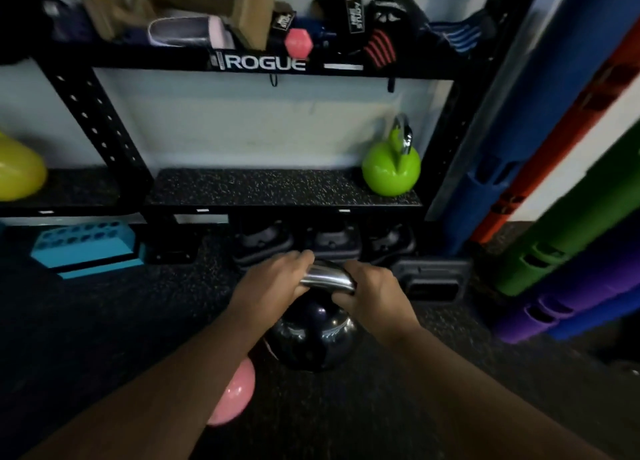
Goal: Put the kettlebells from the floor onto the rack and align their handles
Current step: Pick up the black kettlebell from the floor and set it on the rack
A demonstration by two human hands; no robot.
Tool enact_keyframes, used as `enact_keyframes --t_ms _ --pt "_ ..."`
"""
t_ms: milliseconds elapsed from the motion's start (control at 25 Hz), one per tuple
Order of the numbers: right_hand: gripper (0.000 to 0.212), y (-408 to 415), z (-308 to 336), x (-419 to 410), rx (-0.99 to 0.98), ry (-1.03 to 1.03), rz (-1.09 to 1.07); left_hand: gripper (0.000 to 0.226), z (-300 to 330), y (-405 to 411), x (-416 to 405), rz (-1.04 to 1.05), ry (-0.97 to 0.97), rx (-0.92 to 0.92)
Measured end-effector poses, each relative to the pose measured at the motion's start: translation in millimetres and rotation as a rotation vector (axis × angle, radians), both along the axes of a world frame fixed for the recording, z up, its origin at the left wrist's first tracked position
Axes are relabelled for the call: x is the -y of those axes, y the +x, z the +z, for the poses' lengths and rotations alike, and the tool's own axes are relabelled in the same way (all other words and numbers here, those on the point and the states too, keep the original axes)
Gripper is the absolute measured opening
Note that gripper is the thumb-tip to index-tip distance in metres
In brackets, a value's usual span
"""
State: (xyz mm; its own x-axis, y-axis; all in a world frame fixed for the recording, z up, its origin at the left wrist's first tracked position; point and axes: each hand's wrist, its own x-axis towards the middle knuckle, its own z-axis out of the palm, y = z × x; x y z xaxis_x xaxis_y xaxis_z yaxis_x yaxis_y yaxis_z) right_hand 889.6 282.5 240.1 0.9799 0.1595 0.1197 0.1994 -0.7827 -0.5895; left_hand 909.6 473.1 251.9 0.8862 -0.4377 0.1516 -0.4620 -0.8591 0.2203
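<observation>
A dark purple kettlebell point(313, 338) with a shiny steel handle sits in front of the black rack, low over the floor. My left hand point(273, 281) grips the handle's left end and my right hand point(372, 288) grips its right end. A pink kettlebell point(235, 392) lies on the floor under my left forearm, partly hidden. On the rack's speckled middle shelf point(263, 187) a green kettlebell point(391, 168) stands at the right end, handle up. A yellow kettlebell point(17, 172) sits on the shelf section at far left.
The top shelf holds wooden blocks point(249, 9), a pink dumbbell point(298, 42) and straps. Dark weights point(332, 241) sit under the shelf. A blue block point(86, 248) lies at floor left. Rolled mats in blue, orange, green and purple point(568, 286) lean at right.
</observation>
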Motion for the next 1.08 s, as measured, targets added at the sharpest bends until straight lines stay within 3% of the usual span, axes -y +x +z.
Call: enact_keyframes --t_ms 280,600,880,1080 --pt "0.025 190 4 -41 0.11 -0.179 0.092 0.033 -13 165 -39 0.106 -0.036 0.051" --pt "0.028 374 -13 -27 0.148 -0.153 0.058 0.042 -24 349 -16 0.114 -0.02 0.089" --pt "0.017 502 -38 0 0.159 -0.166 0.057 0.026 -54 474 24 0.185 -0.045 0.069" --pt "0.013 545 -57 13 0.101 -0.159 -0.026 0.032 -69 526 45 0.193 -0.089 0.048"
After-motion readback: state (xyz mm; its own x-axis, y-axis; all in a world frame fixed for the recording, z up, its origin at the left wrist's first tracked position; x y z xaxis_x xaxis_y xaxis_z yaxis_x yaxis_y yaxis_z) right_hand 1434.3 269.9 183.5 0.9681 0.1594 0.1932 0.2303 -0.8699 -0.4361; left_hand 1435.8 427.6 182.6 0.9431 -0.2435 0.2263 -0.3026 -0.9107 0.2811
